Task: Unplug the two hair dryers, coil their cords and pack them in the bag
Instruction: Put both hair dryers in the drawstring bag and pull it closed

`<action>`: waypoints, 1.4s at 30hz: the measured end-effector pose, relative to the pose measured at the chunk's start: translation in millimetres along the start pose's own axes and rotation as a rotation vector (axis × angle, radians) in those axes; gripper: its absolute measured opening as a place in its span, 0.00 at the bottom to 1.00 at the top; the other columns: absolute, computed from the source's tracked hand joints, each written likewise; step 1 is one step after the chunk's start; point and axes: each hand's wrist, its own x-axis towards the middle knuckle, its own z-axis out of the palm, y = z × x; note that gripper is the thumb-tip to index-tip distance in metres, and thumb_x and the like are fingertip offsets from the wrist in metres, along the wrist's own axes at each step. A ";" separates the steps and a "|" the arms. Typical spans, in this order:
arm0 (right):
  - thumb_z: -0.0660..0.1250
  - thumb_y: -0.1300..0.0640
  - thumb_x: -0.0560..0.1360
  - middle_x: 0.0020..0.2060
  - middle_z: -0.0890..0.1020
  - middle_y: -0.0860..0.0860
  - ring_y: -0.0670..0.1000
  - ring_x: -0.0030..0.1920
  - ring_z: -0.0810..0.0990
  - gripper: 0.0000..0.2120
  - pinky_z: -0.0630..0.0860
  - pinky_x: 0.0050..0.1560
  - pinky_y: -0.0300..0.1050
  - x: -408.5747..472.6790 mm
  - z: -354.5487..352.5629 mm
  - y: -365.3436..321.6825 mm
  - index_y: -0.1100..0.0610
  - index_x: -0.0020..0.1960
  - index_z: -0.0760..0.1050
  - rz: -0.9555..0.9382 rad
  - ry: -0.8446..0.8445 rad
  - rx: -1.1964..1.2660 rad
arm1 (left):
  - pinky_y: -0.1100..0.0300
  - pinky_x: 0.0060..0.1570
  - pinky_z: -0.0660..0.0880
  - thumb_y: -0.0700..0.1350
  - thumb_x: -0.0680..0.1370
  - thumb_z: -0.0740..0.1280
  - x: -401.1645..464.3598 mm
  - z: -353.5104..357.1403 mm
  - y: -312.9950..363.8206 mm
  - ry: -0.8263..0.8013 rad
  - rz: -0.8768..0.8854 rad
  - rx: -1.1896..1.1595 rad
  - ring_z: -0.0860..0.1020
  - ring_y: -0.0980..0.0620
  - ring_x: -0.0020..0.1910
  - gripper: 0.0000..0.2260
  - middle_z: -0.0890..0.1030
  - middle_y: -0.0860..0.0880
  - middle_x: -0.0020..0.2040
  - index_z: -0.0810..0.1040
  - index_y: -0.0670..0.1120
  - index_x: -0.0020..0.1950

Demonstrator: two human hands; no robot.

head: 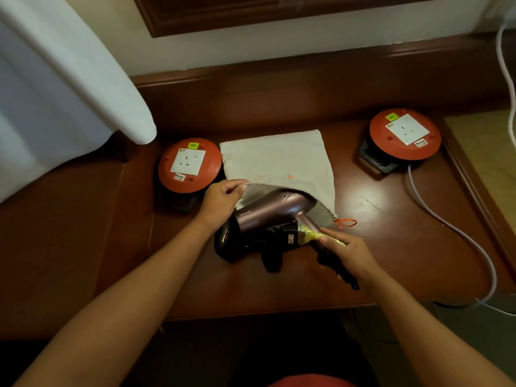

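A pale cloth bag [276, 157] lies flat on the wooden table [391, 247], mouth toward me. My left hand [223, 199] pinches the upper edge of the bag's mouth and holds it lifted. A pink-bronze hair dryer [273, 210] lies with one end of its barrel inside the mouth. My right hand [346, 255] grips its handle, which has yellow wrapping, together with dark cord. A black hair dryer [251, 244] with its dark cord lies on the table just under the pink one, outside the bag.
Two orange cable reels with white sockets stand on the table, one left [190, 166] and one right [405, 134]; nothing is plugged into them. A pale cable [452, 227] runs from the right reel off the table edge. A white curtain [55, 93] hangs at left.
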 end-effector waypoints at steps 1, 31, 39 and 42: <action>0.67 0.56 0.76 0.31 0.83 0.57 0.51 0.23 0.79 0.16 0.71 0.19 0.40 2.2 -0.7 0.5 0.50 0.63 0.76 -0.003 0.030 0.012 | 0.77 0.50 0.71 0.43 0.79 0.66 -1.8 -0.9 -1.8 0.014 0.018 0.027 0.78 0.59 0.52 0.11 0.81 0.51 0.53 0.81 0.43 0.60; 0.69 0.39 0.69 0.49 0.80 0.55 0.54 0.43 0.81 0.24 0.81 0.42 0.55 96.0 27.7 6.4 0.53 0.56 0.70 0.042 0.588 0.077 | 0.54 0.50 0.74 0.37 0.79 0.62 -23.1 92.2 -21.3 -0.004 0.044 0.379 0.76 0.49 0.50 0.11 0.78 0.46 0.51 0.81 0.44 0.56; 0.72 0.43 0.70 0.43 0.75 0.52 0.52 0.36 0.78 0.24 0.77 0.32 0.47 113.9 14.1 1.0 0.54 0.51 0.62 0.036 0.484 0.103 | 0.47 0.52 0.72 0.37 0.76 0.64 -10.9 87.3 -22.5 0.027 0.009 0.641 0.75 0.40 0.53 0.11 0.77 0.41 0.53 0.80 0.42 0.57; 0.73 0.58 0.70 0.49 0.73 0.54 0.52 0.39 0.78 0.24 0.77 0.36 0.46 112.3 1.3 8.8 0.53 0.56 0.59 0.047 0.378 0.101 | 0.48 0.57 0.70 0.42 0.75 0.68 -16.4 97.6 -15.9 0.045 0.079 0.834 0.71 0.41 0.59 0.14 0.75 0.42 0.57 0.78 0.45 0.60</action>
